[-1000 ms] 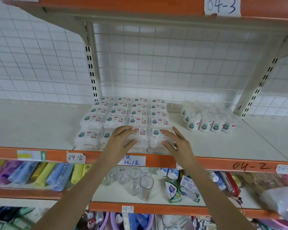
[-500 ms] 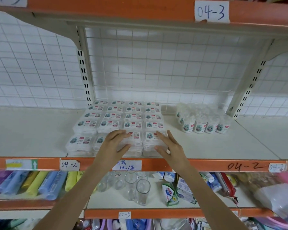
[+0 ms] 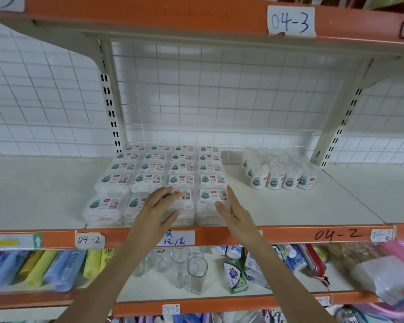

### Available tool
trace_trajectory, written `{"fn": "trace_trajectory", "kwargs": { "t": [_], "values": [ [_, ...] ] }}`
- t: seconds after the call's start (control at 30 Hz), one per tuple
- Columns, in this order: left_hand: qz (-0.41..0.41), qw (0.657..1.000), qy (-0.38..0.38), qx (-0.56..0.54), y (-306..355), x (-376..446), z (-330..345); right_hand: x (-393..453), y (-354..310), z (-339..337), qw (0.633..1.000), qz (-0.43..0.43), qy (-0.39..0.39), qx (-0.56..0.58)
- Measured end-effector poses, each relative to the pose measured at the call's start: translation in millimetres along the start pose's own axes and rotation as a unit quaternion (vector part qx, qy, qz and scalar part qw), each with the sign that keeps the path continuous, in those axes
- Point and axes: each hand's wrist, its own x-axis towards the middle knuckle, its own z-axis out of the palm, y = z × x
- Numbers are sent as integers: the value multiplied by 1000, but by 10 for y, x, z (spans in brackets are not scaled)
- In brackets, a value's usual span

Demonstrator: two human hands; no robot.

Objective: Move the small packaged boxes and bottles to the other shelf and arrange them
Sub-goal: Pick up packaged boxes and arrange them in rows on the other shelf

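Several small clear packaged boxes (image 3: 163, 178) with white labels stand in neat stacked rows on the white shelf (image 3: 40, 194) marked 04-2. To their right is a cluster of small white bottles (image 3: 280, 173). My left hand (image 3: 159, 206) lies with straight fingers on the front stack second from the right. My right hand (image 3: 231, 208) stands edge-on with straight fingers against the right side of the front right stack (image 3: 210, 201). Neither hand holds anything.
An orange shelf rail (image 3: 289, 234) runs along the front edge. Below it stand drinking glasses (image 3: 191, 271), soap cartons (image 3: 233, 273) and coloured tubes (image 3: 44, 269). A white wire grid (image 3: 219, 94) backs the shelf, with slotted uprights (image 3: 110, 113) either side. A pink basket (image 3: 399, 255) sits at lower right.
Both hands have stayed at the front row of boxes, shifting only slightly. The camera has tilted up a little, so the shelf sits lower in view.
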Motion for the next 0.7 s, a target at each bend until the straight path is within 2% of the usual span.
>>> {"fn": "trace_trajectory", "kwargs": {
  "t": [0.17,0.3,0.47,0.57,0.7],
  "values": [
    [1,999,8,33,71,11,-19,137,59,-39,994,17,35,102],
    [-39,997,-42,46,120,122,-90,501,94,-118,977,80,60,188],
    [-84,985,-134,73,108,272,-131,680,30,-59,985,78,48,147],
    [-83,982,-144,89,95,300,-138,690,28,-33,990,72,41,118],
    [-80,985,-142,63,132,385,-148,740,68,-93,985,89,46,141]
  ]
}}
